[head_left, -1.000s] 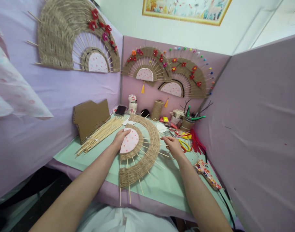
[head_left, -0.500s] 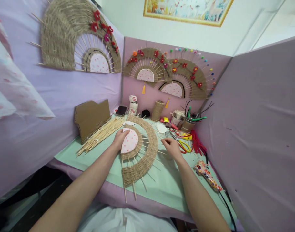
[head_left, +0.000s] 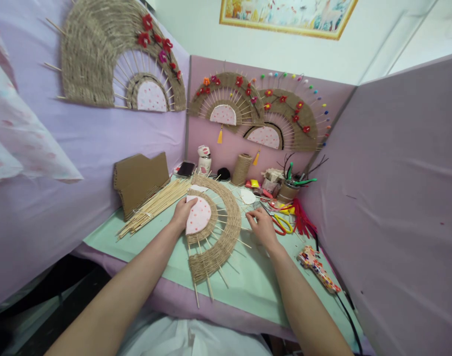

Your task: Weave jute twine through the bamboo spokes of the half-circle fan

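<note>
My left hand [head_left: 181, 213] grips a half-round woven twine fan [head_left: 231, 217] by its straight edge, thumb on the pink-dotted white centre piece [head_left: 199, 216] and the other fingers hidden beneath. Thin sticks radiate from the centre through an inner and an outer twine band, and their ends jut past the rim. Just right of the outer band, my right hand [head_left: 262, 226] is closed in a pinch near the stick tips. Whatever is between those fingertips, if anything, is too small to make out.
Bundled sticks [head_left: 157, 205] and cardboard [head_left: 140, 180] lie left. Behind stand a twine spool [head_left: 242, 169] and a can with green-handled tools [head_left: 288, 190]. Scissors [head_left: 283, 225], red pipe cleaners [head_left: 303, 220] and a corded glue gun [head_left: 318, 269] lie right. Finished fans [head_left: 90, 54] hang on the partitions.
The fan has turned slightly, its lower stick ends swinging right and a little up. My right hand has shifted slightly, still pinched; my left keeps its grip.
</note>
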A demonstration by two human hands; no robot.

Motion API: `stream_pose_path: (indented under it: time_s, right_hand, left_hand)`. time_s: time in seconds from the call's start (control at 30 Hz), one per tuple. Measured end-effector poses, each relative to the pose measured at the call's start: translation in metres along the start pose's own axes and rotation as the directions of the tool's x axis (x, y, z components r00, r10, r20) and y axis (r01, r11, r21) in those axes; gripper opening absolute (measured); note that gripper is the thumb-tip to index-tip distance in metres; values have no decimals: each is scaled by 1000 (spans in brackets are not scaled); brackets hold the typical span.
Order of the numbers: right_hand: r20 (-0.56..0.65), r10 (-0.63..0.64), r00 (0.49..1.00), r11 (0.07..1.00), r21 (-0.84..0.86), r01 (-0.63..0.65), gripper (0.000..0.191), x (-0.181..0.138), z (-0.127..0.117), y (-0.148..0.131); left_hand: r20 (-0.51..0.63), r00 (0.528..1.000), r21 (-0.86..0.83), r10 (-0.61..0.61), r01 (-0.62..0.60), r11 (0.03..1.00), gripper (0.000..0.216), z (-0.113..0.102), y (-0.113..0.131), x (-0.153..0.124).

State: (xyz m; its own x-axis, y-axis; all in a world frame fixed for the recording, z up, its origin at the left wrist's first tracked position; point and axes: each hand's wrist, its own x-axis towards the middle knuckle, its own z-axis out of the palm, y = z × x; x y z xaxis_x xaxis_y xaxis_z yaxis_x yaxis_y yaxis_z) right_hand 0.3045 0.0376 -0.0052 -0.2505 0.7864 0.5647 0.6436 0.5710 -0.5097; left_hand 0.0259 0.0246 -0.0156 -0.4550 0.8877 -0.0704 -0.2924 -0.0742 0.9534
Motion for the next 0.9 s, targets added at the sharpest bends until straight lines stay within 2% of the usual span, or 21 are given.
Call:
stream_pose_path:
  time_s: [0.33,0.57,0.9]
  right_hand:
    - [-30,-30,999,999,-37,29,28,0,2,0]
    - [-59,-67,996,997,21,69,32,0,0,-4]
    - [-39,-4,999,994,106,8,27,1,-1,-3]
  left_hand:
    - [-16,1000,-36,4,-5,999,22,0,2,-1]
    - [-31,999,-99,-33,30,995,22,-1,-1,5]
    - [-59,994,-156,-92,82,984,21,0,1,4]
